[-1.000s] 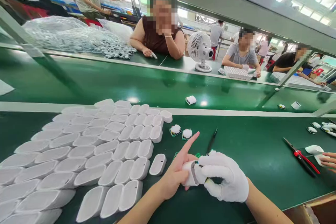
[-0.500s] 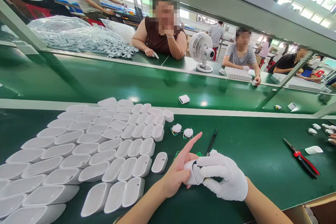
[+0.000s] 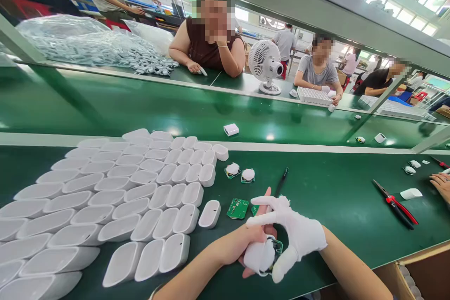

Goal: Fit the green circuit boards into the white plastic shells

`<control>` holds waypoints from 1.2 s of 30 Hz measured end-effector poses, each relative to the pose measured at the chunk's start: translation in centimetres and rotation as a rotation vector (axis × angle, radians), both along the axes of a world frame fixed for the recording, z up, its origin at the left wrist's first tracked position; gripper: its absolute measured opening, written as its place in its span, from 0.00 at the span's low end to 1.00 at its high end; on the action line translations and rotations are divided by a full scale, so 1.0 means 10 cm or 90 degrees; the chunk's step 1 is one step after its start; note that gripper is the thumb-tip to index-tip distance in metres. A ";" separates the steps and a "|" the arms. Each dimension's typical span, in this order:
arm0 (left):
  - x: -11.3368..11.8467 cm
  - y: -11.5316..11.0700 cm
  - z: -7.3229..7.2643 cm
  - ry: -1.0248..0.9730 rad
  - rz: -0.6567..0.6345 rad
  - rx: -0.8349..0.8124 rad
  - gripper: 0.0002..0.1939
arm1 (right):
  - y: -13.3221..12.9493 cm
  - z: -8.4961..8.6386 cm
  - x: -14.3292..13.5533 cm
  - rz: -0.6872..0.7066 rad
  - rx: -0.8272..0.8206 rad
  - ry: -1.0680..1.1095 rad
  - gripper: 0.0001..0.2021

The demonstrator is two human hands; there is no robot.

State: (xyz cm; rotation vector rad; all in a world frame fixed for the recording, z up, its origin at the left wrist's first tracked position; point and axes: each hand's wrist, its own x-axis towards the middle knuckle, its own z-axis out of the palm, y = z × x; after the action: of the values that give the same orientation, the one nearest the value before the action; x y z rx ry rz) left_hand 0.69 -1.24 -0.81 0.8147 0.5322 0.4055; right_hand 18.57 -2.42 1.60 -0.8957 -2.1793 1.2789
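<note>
Low at the centre, my bare left hand (image 3: 242, 243) is closed round a white housing (image 3: 256, 258). A green circuit board with a white round part (image 3: 276, 248) shows at the housing's right side. My white-gloved right hand (image 3: 293, 236) reaches over it with fingers spread, its thumb beside the board; contact with the board cannot be made out. Behind my hands lies a green board (image 3: 237, 208), with another partly hidden by the glove. Two boards with white round parts (image 3: 248, 175) and a black pen-like tool (image 3: 282, 181) lie farther back.
Rows of white open housings (image 3: 116, 183) cover the left of the green table. At the right are red-black pliers (image 3: 395, 204), a white piece (image 3: 411, 193) and another person's hand (image 3: 441, 183). A belt (image 3: 190, 112) carries a few parts; people sit beyond.
My right hand has opened from its grip on the white housing and spread its fingers. The housing has tilted and come lower, and a circuit board now shows at it. The view has shifted slightly.
</note>
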 end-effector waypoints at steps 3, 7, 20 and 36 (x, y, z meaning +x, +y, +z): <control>0.02 0.03 -0.01 0.017 -0.016 -0.058 0.50 | 0.02 0.00 -0.02 -0.050 -0.026 0.031 0.40; 0.04 0.07 0.02 0.044 0.050 -0.148 0.53 | 0.01 0.00 -0.07 -0.095 -0.172 0.183 0.26; 0.11 0.12 0.04 0.007 0.272 0.113 0.38 | 0.03 -0.13 -0.12 -0.447 -0.044 0.314 0.17; 0.14 0.08 -0.02 0.088 0.416 0.098 0.31 | 0.01 -0.08 -0.03 -0.314 -0.054 0.233 0.20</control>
State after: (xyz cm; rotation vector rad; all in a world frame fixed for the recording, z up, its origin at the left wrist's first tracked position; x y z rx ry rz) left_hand 2.08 -0.47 -1.01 0.8065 0.9069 1.0043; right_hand 18.23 -2.33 0.80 -1.0534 -1.5124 1.1792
